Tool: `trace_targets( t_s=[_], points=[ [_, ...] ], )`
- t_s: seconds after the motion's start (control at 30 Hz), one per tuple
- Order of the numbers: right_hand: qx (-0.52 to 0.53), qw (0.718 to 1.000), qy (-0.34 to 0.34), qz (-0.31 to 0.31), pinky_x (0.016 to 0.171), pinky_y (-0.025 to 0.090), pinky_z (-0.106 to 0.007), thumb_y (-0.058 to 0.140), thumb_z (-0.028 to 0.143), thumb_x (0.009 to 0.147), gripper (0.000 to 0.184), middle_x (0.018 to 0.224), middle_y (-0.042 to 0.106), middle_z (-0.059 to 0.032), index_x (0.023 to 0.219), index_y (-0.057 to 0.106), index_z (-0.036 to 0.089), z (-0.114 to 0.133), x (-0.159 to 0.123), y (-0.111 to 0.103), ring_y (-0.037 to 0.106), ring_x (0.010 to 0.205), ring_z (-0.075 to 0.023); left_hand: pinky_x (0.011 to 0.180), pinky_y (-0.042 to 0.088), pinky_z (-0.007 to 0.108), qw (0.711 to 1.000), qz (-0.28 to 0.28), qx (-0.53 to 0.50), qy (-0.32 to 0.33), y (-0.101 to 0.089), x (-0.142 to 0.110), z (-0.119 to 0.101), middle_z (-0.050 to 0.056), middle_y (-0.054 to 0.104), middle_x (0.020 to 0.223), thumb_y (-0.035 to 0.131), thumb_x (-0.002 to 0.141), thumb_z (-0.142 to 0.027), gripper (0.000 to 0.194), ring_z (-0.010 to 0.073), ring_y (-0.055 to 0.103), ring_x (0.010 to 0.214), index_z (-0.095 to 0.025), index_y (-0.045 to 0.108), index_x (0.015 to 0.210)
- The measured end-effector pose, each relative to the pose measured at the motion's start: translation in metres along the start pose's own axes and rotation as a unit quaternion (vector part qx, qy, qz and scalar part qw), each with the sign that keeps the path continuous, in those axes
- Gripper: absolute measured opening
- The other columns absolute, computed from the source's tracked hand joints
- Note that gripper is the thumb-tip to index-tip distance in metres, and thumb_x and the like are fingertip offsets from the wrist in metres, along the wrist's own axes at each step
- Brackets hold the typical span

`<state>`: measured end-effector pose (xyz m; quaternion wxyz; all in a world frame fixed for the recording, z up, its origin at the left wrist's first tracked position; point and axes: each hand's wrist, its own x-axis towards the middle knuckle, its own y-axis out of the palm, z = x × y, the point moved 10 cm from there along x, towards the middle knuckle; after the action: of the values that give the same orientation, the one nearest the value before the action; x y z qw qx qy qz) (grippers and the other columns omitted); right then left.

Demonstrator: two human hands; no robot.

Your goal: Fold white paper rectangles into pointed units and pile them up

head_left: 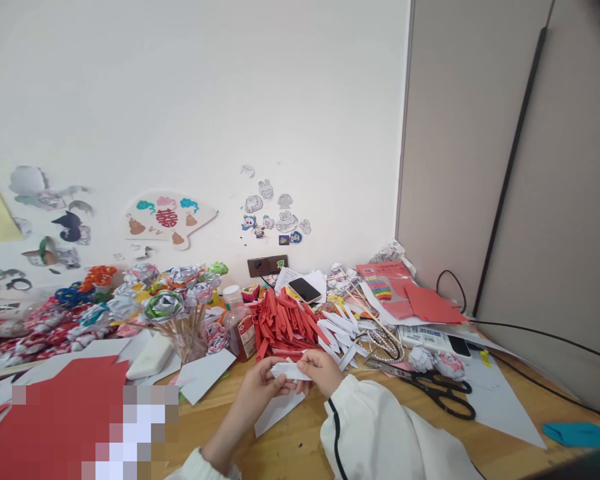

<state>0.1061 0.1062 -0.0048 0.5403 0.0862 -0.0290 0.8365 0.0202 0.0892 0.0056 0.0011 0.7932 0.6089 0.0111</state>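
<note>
Between my two hands, just above the wooden table (300, 457), is a small strip of folded white paper (291, 371). My left hand (263, 383) pinches its left end between thumb and fingers. At the right end, my right hand (325, 372) closes on the same paper, thumb on top. Below them a white paper sheet (275, 413) lies on the table. Right behind my hands rises a pile of folded red paper strips (285, 323), and folded white paper strips (343, 333) lie to its right.
Black-handled scissors (443, 393) lie to the right, near crumpled paper balls (435, 361). Red paper sheets (65, 413) cover the left side. Paper flowers (165, 303) stand in a cup behind them. A phone (304, 290) lies near the wall, and black cables (545, 333) cross at right.
</note>
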Motion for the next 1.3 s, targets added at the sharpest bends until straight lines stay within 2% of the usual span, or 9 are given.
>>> trace_targets(
  t_s=[0.27,0.5,0.73,0.97,1.17,1.3],
  points=[
    [-0.023,1.000,-0.017,-0.003,0.037,0.035,-0.019,0.050,0.050,0.065,0.036,0.046,0.052,0.0047,0.070,0.044,0.015,-0.003,0.003,-0.002,0.043,0.033,-0.0057,0.052,0.048,0.025,0.998,-0.040,-0.008,-0.056,-0.004,-0.002,0.006,0.003,0.066,0.057,0.068,0.051,-0.036,0.034,0.0155,0.062,0.052,-0.013,0.053,0.072],
    [-0.012,1.000,-0.019,0.006,0.037,0.037,-0.020,0.053,0.048,0.062,0.036,0.046,0.051,0.0055,0.072,0.044,0.015,-0.004,0.003,0.001,0.044,0.033,-0.0065,0.053,0.048,0.023,0.998,-0.044,-0.013,-0.040,-0.003,-0.005,-0.004,0.001,0.064,0.051,0.071,0.046,-0.033,0.032,0.0144,0.061,0.052,-0.013,0.053,0.064],
    [-0.099,0.994,-0.050,-0.023,0.038,0.038,-0.019,0.049,0.033,0.070,0.018,0.043,0.046,0.0068,0.074,0.048,0.016,0.007,-0.002,-0.006,0.044,0.035,-0.0067,0.052,0.048,0.024,0.999,-0.033,0.004,-0.042,-0.003,-0.003,0.002,0.003,0.066,0.058,0.070,0.047,-0.033,0.034,0.0160,0.062,0.054,-0.013,0.055,0.069],
    [-0.047,0.997,-0.050,0.044,0.043,0.040,-0.021,0.055,0.029,0.066,0.024,0.056,0.054,0.0036,0.085,0.048,0.016,0.007,-0.003,0.005,0.047,0.039,-0.0068,0.052,0.048,0.023,0.997,-0.049,0.006,-0.062,-0.009,-0.005,0.001,0.003,0.067,0.055,0.070,0.047,-0.033,0.030,0.0155,0.062,0.053,-0.013,0.053,0.061],
    [0.037,0.992,-0.035,0.111,0.047,0.041,-0.022,0.055,0.036,0.065,0.034,0.062,0.056,0.0025,0.089,0.044,0.016,0.011,-0.004,0.011,0.050,0.043,-0.0067,0.059,0.048,0.023,0.995,-0.012,-0.047,-0.082,-0.002,-0.012,-0.002,0.006,0.069,0.065,0.068,0.053,-0.032,0.030,0.0166,0.064,0.063,-0.013,0.057,0.073],
    [0.021,0.992,-0.018,0.119,0.044,0.038,-0.020,0.055,0.040,0.064,0.038,0.059,0.057,0.0025,0.089,0.043,0.015,0.008,-0.004,0.007,0.049,0.040,-0.0063,0.059,0.048,0.023,0.994,-0.014,-0.059,-0.088,-0.006,-0.009,0.001,0.006,0.069,0.067,0.069,0.053,-0.031,0.030,0.0171,0.064,0.063,-0.013,0.056,0.074]
  ],
)
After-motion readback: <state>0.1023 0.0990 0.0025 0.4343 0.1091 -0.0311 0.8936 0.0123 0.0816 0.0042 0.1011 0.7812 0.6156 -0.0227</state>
